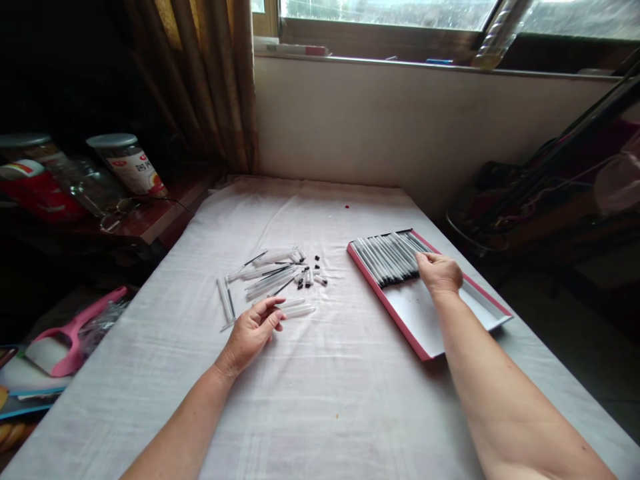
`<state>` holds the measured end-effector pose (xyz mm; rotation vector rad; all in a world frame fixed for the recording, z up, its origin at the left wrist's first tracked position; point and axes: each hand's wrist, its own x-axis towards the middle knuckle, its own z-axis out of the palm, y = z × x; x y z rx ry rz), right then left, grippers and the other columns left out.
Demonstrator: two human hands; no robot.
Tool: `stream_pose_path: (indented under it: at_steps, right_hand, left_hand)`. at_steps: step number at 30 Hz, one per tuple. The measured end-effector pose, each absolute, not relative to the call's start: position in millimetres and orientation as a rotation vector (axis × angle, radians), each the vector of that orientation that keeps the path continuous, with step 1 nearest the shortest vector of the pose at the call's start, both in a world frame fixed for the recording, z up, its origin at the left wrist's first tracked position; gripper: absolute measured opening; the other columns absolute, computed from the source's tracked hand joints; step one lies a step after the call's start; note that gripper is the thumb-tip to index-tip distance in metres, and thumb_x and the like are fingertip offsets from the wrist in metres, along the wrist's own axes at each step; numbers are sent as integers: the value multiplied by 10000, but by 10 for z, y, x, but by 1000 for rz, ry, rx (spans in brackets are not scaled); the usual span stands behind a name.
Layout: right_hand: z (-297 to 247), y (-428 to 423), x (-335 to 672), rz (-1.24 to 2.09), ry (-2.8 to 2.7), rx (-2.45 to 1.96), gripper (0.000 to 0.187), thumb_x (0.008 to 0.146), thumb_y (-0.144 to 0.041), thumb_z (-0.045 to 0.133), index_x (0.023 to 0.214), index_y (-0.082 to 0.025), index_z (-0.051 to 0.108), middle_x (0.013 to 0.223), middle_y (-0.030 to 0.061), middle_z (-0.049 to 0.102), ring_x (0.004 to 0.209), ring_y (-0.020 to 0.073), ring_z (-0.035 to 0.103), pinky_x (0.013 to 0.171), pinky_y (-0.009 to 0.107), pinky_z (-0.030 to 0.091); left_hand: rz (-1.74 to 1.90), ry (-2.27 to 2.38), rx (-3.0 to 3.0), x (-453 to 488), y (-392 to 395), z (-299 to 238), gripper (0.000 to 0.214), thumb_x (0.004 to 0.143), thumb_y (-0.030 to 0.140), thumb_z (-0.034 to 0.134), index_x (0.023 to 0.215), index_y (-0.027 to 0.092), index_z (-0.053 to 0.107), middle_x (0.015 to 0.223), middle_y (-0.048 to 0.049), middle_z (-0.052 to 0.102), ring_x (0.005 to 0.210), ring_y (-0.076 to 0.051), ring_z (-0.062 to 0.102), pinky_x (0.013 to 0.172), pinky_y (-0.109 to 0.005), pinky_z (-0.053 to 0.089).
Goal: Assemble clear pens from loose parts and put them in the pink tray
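My right hand (440, 272) is over the shallow red-edged box lid (400, 327), its fingers closed at the right end of a row of clear pens (385, 257) with black tips. It appears to pinch the last pen, mostly hidden by the fingers. On the left, my left hand (253, 331) hovers loosely curled, thumb and fingers apart, with nothing visible in it. Just beyond its fingertips lie clear pen barrels (296, 311). Further up are a loose pile of barrels and thin dark refills (273, 270), plus several small black-ended pieces (308, 279).
A white cloth (310, 400) covers the table. A tiny red bit (347, 207) lies near the far edge. Left of the table are a labelled jar (131, 167), glasses (117, 217) and a pink-handled item (75, 333). A wall and window sill (380, 60) stand behind.
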<state>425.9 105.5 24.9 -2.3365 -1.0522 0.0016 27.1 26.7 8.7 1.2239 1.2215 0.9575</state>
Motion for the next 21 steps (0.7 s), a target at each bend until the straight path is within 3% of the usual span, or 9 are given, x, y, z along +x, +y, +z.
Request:
stream_pose_path:
  at_steps: [13, 21]
  right_hand:
    - [62, 1149, 4222, -186, -1230, -2317, 340, 774, -384, 549, 967, -218, 774, 1042, 133, 702, 918, 310, 608, 781, 433, 443]
    - [371, 1060, 3548, -136, -1642, -1855, 283, 821, -308, 522, 931, -199, 759, 994, 90, 716, 886, 236, 645, 770, 322, 484]
  left_hand:
    - [941, 1236, 1240, 265, 272, 65, 490, 714, 505, 676, 1054, 154, 656, 796, -51, 671, 641, -141, 605, 467, -202, 418]
    - [972, 1217, 1254, 267, 265, 69, 458, 734, 507, 657, 1027, 154, 666, 782, -46, 669, 627, -133, 602, 461, -197, 424]
